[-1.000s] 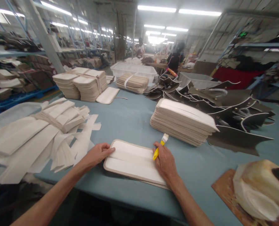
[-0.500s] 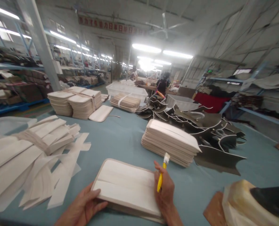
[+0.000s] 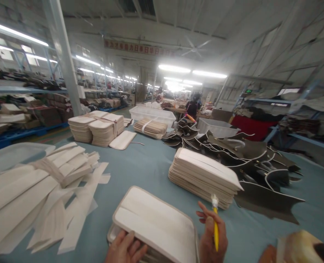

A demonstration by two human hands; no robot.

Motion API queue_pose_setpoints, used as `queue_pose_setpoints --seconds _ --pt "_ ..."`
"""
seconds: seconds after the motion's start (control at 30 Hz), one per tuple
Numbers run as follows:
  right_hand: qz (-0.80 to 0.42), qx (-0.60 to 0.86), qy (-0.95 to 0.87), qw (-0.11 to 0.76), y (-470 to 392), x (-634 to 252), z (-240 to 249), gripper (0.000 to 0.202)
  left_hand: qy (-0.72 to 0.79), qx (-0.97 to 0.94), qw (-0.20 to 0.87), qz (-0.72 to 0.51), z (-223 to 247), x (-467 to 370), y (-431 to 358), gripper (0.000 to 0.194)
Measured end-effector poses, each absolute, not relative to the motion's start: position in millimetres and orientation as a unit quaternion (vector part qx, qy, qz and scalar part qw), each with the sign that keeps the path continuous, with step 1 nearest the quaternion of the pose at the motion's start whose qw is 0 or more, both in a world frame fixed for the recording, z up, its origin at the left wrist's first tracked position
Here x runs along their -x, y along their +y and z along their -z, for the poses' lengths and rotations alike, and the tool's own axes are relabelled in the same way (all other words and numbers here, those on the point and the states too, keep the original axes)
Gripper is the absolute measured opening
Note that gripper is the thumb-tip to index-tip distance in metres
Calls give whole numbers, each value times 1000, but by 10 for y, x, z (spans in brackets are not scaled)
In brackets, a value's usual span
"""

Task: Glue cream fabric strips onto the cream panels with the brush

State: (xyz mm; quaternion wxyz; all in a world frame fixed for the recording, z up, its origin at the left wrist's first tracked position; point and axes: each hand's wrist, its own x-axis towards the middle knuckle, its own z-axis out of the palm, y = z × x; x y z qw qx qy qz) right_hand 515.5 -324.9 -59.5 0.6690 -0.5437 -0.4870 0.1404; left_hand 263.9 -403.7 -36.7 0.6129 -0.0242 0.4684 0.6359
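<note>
Low in the head view lies a small stack of cream rounded panels, its top panel [image 3: 156,223] askew over those beneath. My left hand [image 3: 125,246] grips this top panel at its near left edge, fingers bent. Beyond the panel's right end, my right hand [image 3: 212,233] holds a glue brush [image 3: 216,224] with a yellow handle and white-coated bristles pointing up. Its index finger reaches out to the left. Behind that hand stands a taller stack of similar panels [image 3: 203,177]. A pot smeared with yellowish residue [image 3: 299,246] is partly cut off at the lower right.
Loose cream strips [image 3: 49,197], some tied in a bundle, cover the table's left side. Dark pieces with white edges [image 3: 268,199] fill the right. Tied panel stacks [image 3: 104,131] and a clear plastic bin [image 3: 152,114] stand at the back. A person [image 3: 192,106] is farther off.
My right hand with the brush has moved right, off the panel's end. My left hand has shifted right along the near edge, and the top panel now sits askew. The view has tilted up slightly.
</note>
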Motion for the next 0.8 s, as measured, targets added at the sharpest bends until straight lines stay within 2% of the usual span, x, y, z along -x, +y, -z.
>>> queue_pose_setpoints --seconds 0.13,0.27,0.33,0.43,0.53,0.6,0.7,0.8 --pt "-123 560 -456 681 -3322 -5317 595 43 541 3 541 -644 -149 -2417 -3919 21" --pt "-132 578 -432 679 -3317 -5349 609 44 547 -28 495 -674 -442 -2071 -3547 22" --pt "-130 586 -434 672 -3294 -5337 598 44 550 -37 481 -682 -463 -1910 -3282 24" --pt "-131 602 -440 653 -3269 -5338 590 47 557 -55 464 -687 -445 -1729 -2820 14" --pt "-131 615 -449 635 -3268 -5367 617 47 578 -78 460 -669 -436 -1630 -2381 30" --pt "-127 619 -466 619 -3279 -5389 640 46 597 -106 469 -642 -417 -1605 -2192 34" --pt "-130 610 -492 607 -3301 -5402 652 44 627 -168 484 -586 -331 -1611 -2199 35" --pt "-128 593 -503 615 -3327 -5392 634 39 653 -257 466 -539 -217 -1652 -2562 32"
